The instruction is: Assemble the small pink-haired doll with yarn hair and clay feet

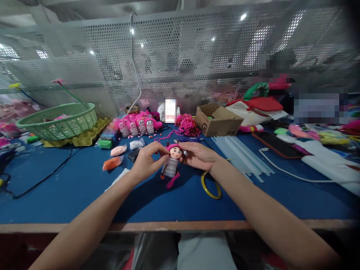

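A small doll [172, 162] with a peach face, pink hair and a ribbed white body stands upright above the blue table [70, 187]. My left hand [149, 159] pinches the doll's head from the left with closed fingers. From the right, my right hand [198, 154] grips the doll's head and back, fingers curled. A pink yarn tassel [172, 180] hangs below the doll.
Several finished pink-haired dolls [136, 125] stand at the back. Near them lie pink yarn [186, 124], a cardboard box [217, 120], clay packets [112, 162], clear glue sticks [242, 155] and a yellow ring [210, 187]. A green basket [60, 120] sits far left. A phone [274, 144] lies at right.
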The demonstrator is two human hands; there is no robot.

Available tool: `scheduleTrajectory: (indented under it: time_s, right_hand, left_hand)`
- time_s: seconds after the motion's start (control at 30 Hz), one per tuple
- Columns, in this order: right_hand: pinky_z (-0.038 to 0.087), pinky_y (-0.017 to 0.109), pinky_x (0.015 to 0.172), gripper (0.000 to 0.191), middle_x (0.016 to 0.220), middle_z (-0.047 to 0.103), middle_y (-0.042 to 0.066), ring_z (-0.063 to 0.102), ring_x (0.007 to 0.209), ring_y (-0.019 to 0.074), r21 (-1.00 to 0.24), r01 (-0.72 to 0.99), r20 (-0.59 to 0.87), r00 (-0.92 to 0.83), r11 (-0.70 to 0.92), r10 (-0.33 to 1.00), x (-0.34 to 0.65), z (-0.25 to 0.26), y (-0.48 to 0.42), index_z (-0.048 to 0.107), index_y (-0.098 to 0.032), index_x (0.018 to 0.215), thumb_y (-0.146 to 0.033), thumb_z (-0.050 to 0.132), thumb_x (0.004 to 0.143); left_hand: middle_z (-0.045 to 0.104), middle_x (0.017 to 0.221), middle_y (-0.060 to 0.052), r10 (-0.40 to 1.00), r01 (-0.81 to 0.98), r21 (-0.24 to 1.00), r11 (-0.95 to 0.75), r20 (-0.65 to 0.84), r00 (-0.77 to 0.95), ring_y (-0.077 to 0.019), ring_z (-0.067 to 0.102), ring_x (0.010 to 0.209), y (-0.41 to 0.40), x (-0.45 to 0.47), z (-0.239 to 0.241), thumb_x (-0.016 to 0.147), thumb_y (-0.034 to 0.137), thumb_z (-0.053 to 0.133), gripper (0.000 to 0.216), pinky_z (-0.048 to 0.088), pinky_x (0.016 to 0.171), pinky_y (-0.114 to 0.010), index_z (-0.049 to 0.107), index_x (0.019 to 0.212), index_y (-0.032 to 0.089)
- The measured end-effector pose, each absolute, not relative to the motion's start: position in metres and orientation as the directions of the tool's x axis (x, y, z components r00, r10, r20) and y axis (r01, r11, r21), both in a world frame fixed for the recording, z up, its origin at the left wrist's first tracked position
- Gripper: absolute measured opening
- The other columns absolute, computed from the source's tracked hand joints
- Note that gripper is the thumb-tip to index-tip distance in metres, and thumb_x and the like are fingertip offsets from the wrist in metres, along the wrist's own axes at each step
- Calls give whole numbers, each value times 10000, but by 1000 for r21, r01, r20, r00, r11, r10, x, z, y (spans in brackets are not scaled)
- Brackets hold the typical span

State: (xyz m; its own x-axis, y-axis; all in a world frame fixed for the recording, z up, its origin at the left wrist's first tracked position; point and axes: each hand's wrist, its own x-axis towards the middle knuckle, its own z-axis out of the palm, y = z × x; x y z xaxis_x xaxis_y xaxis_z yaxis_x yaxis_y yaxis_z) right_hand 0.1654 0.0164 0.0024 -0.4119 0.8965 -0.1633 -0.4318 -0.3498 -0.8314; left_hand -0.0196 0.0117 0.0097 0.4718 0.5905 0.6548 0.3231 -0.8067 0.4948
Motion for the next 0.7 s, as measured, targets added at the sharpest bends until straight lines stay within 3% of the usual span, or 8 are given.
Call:
scheduleTrajectory:
  time_s: [0.17,0.43,0.7]
  right_hand:
    - [444,190,484,128,644,595,28,518,541,83,-822,-447,-166,-403,-352,900,164,3,16,624,-112,813,-146,502,799]
    - [448,189,499,102,668,606,33,521,557,81,-829,-441,-149,-418,-344,896,165,2,16,632,-116,811,-161,548,776]
    - [459,182,503,125,667,612,37,549,572,85,-834,-437,-135,-430,-336,893,165,2,16,637,-105,815,-153,525,790]
  left_hand:
    - [573,691,-8,659,328,574,-751,608,444,-98,515,644,10,-18,10,738,183,535,47,411,614,-225,565,720,151]
    - [551,682,2,821,230,810,-539,443,360,-92,487,610,11,-14,7,679,215,595,96,395,575,-220,543,719,146]
    - [528,671,16,851,153,875,-460,384,358,-77,467,590,11,-13,9,654,213,624,126,384,559,-210,532,707,145]
